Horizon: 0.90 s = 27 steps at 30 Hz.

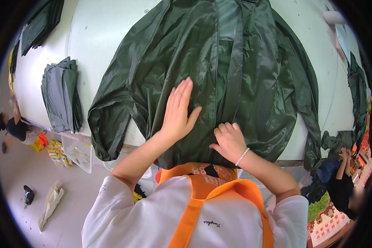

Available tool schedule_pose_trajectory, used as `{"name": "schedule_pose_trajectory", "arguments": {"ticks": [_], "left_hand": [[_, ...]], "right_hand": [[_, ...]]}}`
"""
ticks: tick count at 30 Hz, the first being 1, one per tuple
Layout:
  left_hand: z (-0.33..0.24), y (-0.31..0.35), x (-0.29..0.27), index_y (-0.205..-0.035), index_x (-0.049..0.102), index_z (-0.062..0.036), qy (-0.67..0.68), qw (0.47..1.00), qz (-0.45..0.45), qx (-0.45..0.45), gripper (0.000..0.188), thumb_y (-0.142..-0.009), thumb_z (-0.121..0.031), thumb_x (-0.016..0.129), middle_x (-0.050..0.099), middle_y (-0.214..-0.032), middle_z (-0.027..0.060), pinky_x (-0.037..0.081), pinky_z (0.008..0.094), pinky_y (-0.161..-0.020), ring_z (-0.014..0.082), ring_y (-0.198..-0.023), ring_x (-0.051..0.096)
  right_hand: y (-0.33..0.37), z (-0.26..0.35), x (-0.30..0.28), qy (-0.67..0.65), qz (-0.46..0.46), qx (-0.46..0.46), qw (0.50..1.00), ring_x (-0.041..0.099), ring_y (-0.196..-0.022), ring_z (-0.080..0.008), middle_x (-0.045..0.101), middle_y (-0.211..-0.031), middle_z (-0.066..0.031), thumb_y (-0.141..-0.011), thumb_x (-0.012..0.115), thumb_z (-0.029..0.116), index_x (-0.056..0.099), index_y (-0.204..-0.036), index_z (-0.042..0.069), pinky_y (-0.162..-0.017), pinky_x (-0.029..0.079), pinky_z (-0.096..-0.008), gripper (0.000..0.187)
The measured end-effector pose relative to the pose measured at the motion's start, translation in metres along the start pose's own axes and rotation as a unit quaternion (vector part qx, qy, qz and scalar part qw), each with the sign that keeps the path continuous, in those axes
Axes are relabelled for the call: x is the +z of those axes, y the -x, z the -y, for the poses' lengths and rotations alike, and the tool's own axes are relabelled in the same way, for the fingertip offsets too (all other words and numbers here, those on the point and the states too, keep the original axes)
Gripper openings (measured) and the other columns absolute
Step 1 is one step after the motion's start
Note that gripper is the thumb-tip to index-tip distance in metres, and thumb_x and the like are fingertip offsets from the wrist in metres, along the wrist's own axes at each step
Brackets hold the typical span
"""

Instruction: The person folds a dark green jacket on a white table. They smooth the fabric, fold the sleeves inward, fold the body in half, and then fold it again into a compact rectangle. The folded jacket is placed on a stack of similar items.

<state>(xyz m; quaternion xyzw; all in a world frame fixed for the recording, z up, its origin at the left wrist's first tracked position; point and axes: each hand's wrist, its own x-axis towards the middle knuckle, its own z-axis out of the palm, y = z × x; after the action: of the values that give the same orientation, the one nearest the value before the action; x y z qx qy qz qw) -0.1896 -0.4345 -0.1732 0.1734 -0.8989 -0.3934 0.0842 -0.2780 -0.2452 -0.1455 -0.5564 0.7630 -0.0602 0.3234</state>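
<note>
Probably, you'd flatten the dark green jacket best with light strokes outward from its open zip. It fills the frame's upper centre; your left hand is flat over it, thumb apart, while your right hand curls, possibly pinching cloth, I can't tell.

From afar I counted one spread jacket, the wearer's two hands, one bracelet, two co-workers.

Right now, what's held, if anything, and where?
Left hand lies flat on the shiny dark-green jacket, holding nothing; right hand curls on its lower front, grip unclear.
</note>
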Motion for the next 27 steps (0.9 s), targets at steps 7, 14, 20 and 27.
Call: {"name": "schedule_pose_trajectory", "arguments": {"ticks": [7, 14, 20, 27], "left_hand": [[0.012, 0.033, 0.004, -0.14, 0.031, -0.0028, -0.087, 0.996, 0.031, -0.015, 0.07, -0.081, -0.018, 0.065, 0.03, -0.146, 0.0164, 0.027, 0.0473, -0.107, 0.0343, -0.133, 0.031], [0.015, 0.033, 0.011, -0.136, 0.037, -0.0029, -0.13, 0.991, 0.016, -0.001, 0.069, -0.077, -0.02, 0.068, 0.031, -0.145, 0.0177, 0.029, 0.0484, -0.106, 0.0367, -0.132, 0.032], [0.018, 0.034, 0.012, -0.136, 0.037, -0.0036, -0.153, 0.988, 0.037, -0.007, 0.066, -0.081, -0.03, 0.064, 0.029, -0.147, 0.0143, 0.026, 0.0453, -0.107, 0.0317, -0.134, 0.028], [0.018, 0.011, -0.004, -0.127, 0.049, -0.004, 0.014, 0.998, -0.049, 0.028, 0.05, -0.084, -0.029, 0.057, 0.042, -0.138, 0.0137, 0.033, 0.0439, -0.101, 0.035, -0.122, 0.042]], "right_hand": [[0.0, 0.006, 0.022, 0.003, -0.048, 0.067, 0.997, 0.056, -0.081, -0.0225, 0.058, -0.079, -0.0065, -0.071, 0.071, 0.026, 0.059, -0.079, 0.007, -0.075, 0.038, -0.0355, 0.024], [-0.002, 0.01, 0.018, 0.098, -0.041, 0.046, 0.993, 0.057, -0.072, -0.023, 0.058, -0.077, -0.0077, -0.073, 0.06, 0.015, 0.058, -0.079, 0.007, -0.072, 0.038, -0.0373, 0.01], [-0.016, -0.006, -0.026, 0.187, -0.082, -0.158, 0.966, 0.053, -0.087, -0.021, 0.056, -0.078, -0.0046, -0.078, 0.053, 0.016, 0.059, -0.079, 0.01, -0.081, 0.037, -0.0351, 0.009], [-0.175, -0.098, -0.151, 0.379, -0.21, -0.096, 0.896, 0.05, -0.094, -0.0212, 0.055, -0.089, -0.0036, -0.076, 0.054, 0.015, 0.061, -0.083, 0.012, -0.085, 0.037, -0.0359, 0.01]]}}
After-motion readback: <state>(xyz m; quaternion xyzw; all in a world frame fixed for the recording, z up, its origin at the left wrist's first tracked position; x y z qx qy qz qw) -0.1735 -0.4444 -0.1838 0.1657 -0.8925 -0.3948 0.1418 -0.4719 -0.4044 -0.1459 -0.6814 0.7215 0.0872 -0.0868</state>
